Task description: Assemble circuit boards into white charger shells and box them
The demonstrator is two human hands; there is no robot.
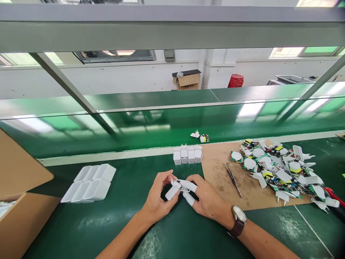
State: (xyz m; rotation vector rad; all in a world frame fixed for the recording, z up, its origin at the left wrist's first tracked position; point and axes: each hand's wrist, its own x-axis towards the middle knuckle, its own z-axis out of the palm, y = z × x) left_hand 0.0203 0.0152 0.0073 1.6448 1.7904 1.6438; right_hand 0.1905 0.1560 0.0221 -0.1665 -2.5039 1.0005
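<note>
My left hand [157,196] and my right hand [206,198] meet over the green table, both closed on a small white plug charger [176,187]. The left fingers pinch its casing from the left. The right hand, with white finger cots on two fingers and a wristwatch [238,219] on its wrist, grips the other end. A row of several finished white chargers [188,154] stands just beyond my hands.
A brown board [218,169] to the right carries tweezers [233,178] and a heap of circuit boards and white plug parts [280,169]. White empty casings [90,181] lie at left beside a cardboard box [18,201]. The conveyor belt [161,126] carries one loose part [199,136].
</note>
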